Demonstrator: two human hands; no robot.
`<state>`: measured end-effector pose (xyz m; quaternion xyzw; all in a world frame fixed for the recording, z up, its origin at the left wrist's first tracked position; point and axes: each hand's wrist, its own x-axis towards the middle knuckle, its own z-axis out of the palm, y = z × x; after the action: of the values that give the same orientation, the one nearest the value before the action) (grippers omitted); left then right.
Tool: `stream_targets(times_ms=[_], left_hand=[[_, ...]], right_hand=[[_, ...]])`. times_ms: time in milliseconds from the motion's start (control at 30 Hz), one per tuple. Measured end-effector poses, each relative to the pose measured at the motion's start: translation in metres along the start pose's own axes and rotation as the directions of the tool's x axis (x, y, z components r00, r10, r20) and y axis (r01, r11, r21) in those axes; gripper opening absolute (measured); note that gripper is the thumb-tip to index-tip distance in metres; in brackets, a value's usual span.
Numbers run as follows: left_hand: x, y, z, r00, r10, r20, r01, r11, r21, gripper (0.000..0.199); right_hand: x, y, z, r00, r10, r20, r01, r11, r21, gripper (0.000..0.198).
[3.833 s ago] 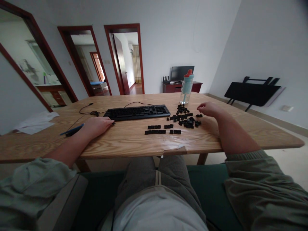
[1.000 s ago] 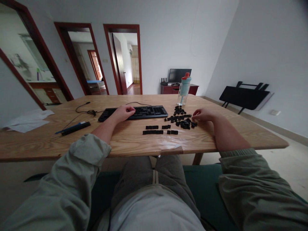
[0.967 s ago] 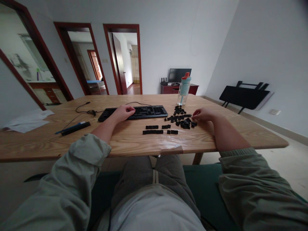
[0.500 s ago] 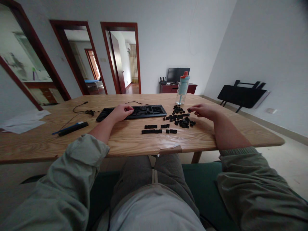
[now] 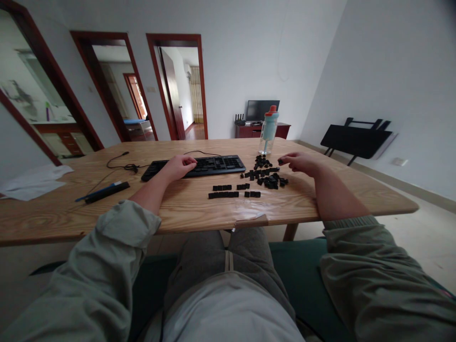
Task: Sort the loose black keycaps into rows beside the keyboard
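Note:
A black keyboard (image 5: 213, 167) lies on the wooden table (image 5: 171, 211). Over its left part rests my left hand (image 5: 181, 167), fingers curled together; whatever they may hold is hidden. To the right of the keyboard my right hand (image 5: 299, 164) pinches a small black keycap (image 5: 280, 162) between thumb and fingertips, just above the table. Beside it are a heap of loose keycaps (image 5: 272, 181) and a smaller cluster of keycaps (image 5: 262, 162). Nearer to me, keycaps stand in short rows (image 5: 223, 194).
A clear bottle with a red lid (image 5: 269, 130) stands behind the keycaps. On the left lie a cable (image 5: 131, 167), a long black strip (image 5: 107, 193) beside a blue stick-like item, and white paper (image 5: 39, 180). Clear tape (image 5: 251, 221) covers part of the near table edge.
The view has shifted very slightly. Both hands stay almost where they were, with the keycap still pinched in my right hand.

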<state>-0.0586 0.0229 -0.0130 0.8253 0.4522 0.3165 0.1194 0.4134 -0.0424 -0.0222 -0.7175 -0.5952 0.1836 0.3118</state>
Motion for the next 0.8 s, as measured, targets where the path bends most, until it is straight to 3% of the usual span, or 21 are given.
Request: stream_targets(times_ms=[100, 167, 267, 400, 467, 567, 667, 800], left_hand=[[0.0, 0.0, 0.0, 1.0, 0.0, -0.002, 0.0, 1.0, 0.003, 0.042], [0.0, -0.003, 0.0, 1.0, 0.006, 0.001, -0.006, 1.0, -0.003, 0.043], [0.002, -0.004, 0.002, 1.0, 0.014, 0.002, -0.014, 0.999, -0.032, 0.042], [0.003, 0.008, 0.009, 1.0, 0.026, 0.011, -0.025, 0.998, -0.064, 0.039], [0.003, 0.02, 0.014, 0.998, 0.053, 0.046, -0.049, 0.995, -0.085, 0.036], [0.003, 0.038, 0.022, 0.989, 0.117, 0.085, -0.109, 0.989, -0.099, 0.032], [0.001, 0.05, 0.026, 0.98, 0.157, 0.125, -0.146, 0.984, -0.098, 0.029], [-0.004, 0.059, 0.029, 0.965, 0.165, 0.205, -0.146, 0.984, -0.104, 0.03]], right_hand=[[0.005, 0.005, -0.003, 0.997, 0.075, -0.024, -0.078, 0.979, -0.187, 0.017], [0.006, 0.005, -0.004, 0.998, 0.064, -0.025, -0.068, 0.969, -0.237, 0.014], [0.0, -0.005, -0.003, 1.0, -0.003, 0.0, 0.003, 0.99, -0.143, 0.018], [-0.015, -0.043, 0.015, 0.989, -0.146, -0.004, 0.146, 0.989, 0.021, 0.022], [-0.023, -0.069, 0.03, 0.962, -0.269, 0.044, 0.266, 0.962, 0.063, 0.02], [-0.033, -0.103, 0.053, 0.879, -0.445, 0.175, 0.442, 0.895, 0.054, 0.015], [-0.04, -0.119, 0.07, 0.834, -0.491, 0.252, 0.481, 0.871, 0.101, 0.016], [-0.046, -0.119, 0.084, 0.829, -0.477, 0.291, 0.474, 0.876, 0.085, 0.025]])
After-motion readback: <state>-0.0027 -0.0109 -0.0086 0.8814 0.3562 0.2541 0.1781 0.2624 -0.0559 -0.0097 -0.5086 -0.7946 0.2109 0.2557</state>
